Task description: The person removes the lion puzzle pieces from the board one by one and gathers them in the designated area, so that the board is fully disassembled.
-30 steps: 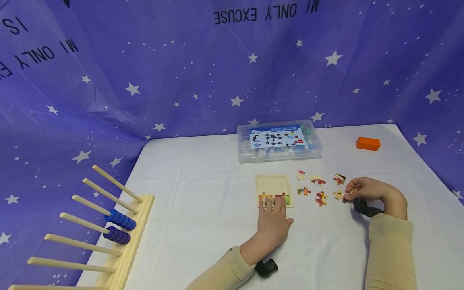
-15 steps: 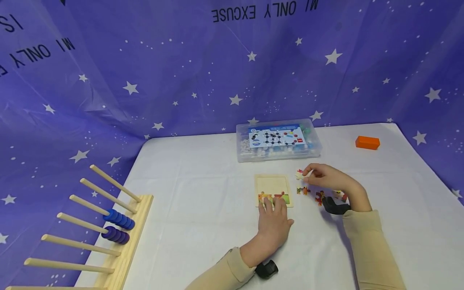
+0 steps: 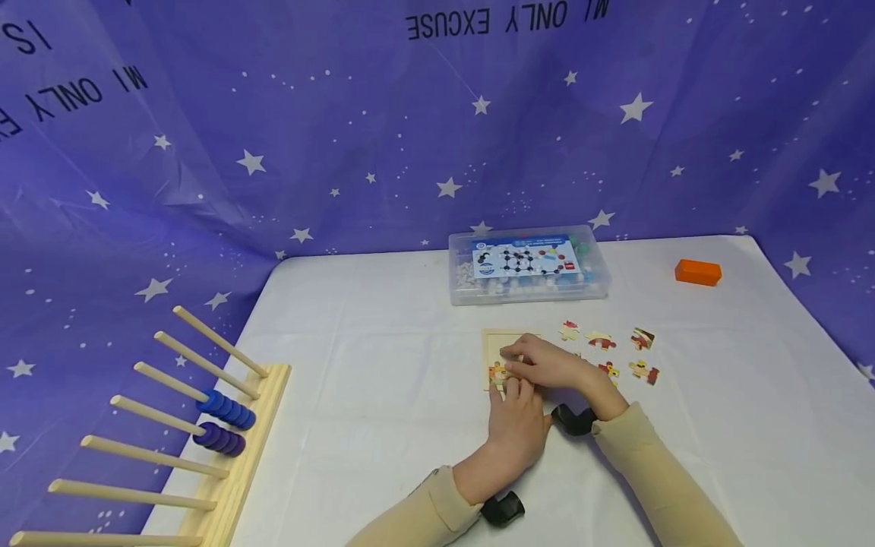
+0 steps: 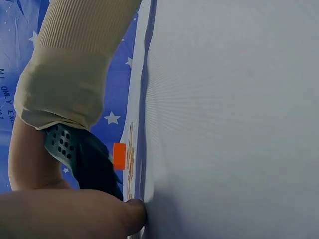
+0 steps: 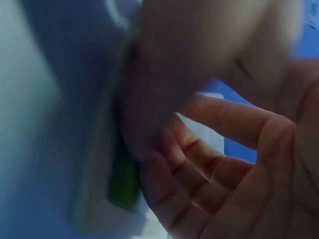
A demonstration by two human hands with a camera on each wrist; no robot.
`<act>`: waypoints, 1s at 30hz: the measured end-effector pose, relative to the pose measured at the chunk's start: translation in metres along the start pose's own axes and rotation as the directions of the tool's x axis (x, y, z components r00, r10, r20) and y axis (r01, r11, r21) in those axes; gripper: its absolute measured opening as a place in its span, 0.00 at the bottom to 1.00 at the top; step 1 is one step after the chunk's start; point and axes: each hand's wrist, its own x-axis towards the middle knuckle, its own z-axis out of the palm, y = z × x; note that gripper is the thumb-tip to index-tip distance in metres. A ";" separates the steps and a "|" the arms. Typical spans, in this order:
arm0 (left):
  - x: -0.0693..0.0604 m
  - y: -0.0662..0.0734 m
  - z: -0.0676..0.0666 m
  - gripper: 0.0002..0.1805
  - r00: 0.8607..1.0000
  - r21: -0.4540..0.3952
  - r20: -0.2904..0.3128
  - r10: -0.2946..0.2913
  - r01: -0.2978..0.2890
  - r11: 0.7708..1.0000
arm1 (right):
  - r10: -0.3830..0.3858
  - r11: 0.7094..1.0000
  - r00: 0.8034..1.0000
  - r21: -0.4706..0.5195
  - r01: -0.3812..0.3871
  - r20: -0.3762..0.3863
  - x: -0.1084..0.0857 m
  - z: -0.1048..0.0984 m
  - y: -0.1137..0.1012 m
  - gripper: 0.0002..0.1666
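Observation:
A shallow wooden puzzle tray [image 3: 488,342] lies on the table, with coloured jigsaw pieces [image 3: 497,374] along its near edge. My left hand [image 3: 516,425] rests flat with its fingertips on that near edge. My right hand [image 3: 550,363] reaches over the tray from the right, its fingers slightly bent and touching down beside the left fingertips. No piece shows between the right fingers. A green piece [image 5: 124,184] lies under them in the right wrist view. Right of the tray are several loose jigsaw pieces [image 3: 644,372]; one is mostly hidden by the right hand.
A clear plastic box [image 3: 465,292] with a molecule label stands behind the tray. An orange block [image 3: 698,272] is at the back right. On the left stands a wooden peg abacus [image 3: 263,425] with blue and purple rings. A starry purple cloth [image 3: 383,137] hangs behind.
My right hand has moved left from the farthest loose pieces, over the others, to the tray. The left hand has stayed on the tray's near edge.

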 end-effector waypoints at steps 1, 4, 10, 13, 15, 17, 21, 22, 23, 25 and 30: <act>0.000 0.000 0.000 0.28 1.000 0.003 0.006 0.002 -0.002 1.000 | -0.001 1.000 1.000 -0.001 0.001 0.008 0.001 0.002 0.000 0.24; 0.000 0.002 -0.002 0.29 1.000 0.009 0.024 -0.006 0.006 1.000 | 0.007 1.000 1.000 0.001 -0.007 0.017 0.001 0.005 -0.001 0.23; -0.005 0.007 -0.009 0.29 0.999 0.014 0.050 -0.016 0.015 1.000 | -0.071 0.997 0.997 -0.039 0.072 0.029 0.002 0.005 0.000 0.20; -0.006 0.007 -0.010 0.27 0.999 0.035 0.047 -0.014 0.012 0.999 | -0.078 0.995 0.997 -0.055 0.078 0.017 0.003 0.005 -0.001 0.18; -0.006 0.007 -0.011 0.27 0.998 0.038 0.053 -0.015 0.013 0.999 | -0.062 0.997 0.998 -0.047 0.063 0.013 0.003 0.006 -0.002 0.18; -0.007 0.007 -0.011 0.27 0.998 0.044 0.059 -0.014 0.011 0.999 | -0.051 0.998 0.999 -0.039 0.051 0.010 0.003 0.007 -0.003 0.17; -0.009 0.009 -0.009 0.27 0.998 0.056 0.060 -0.015 0.012 0.998 | -0.046 0.998 0.999 -0.034 0.046 0.006 0.004 0.010 -0.002 0.17; -0.009 0.009 -0.009 0.27 0.998 0.063 0.056 -0.013 0.009 0.998 | -0.048 0.998 0.999 -0.035 0.048 0.002 0.004 0.011 -0.002 0.17; -0.010 0.009 -0.009 0.27 0.998 0.070 0.056 -0.010 0.006 0.998 | -0.051 0.998 0.999 -0.031 0.051 0.000 0.004 0.011 -0.001 0.16; -0.010 0.009 -0.009 0.26 0.998 0.085 0.055 -0.003 -0.002 0.996 | -0.049 0.999 0.999 -0.018 0.049 -0.003 0.005 0.012 -0.001 0.16; -0.010 0.009 -0.010 0.26 0.998 0.112 0.065 0.008 -0.015 0.994 | -0.049 0.998 0.999 0.027 0.050 -0.008 0.007 0.013 -0.001 0.15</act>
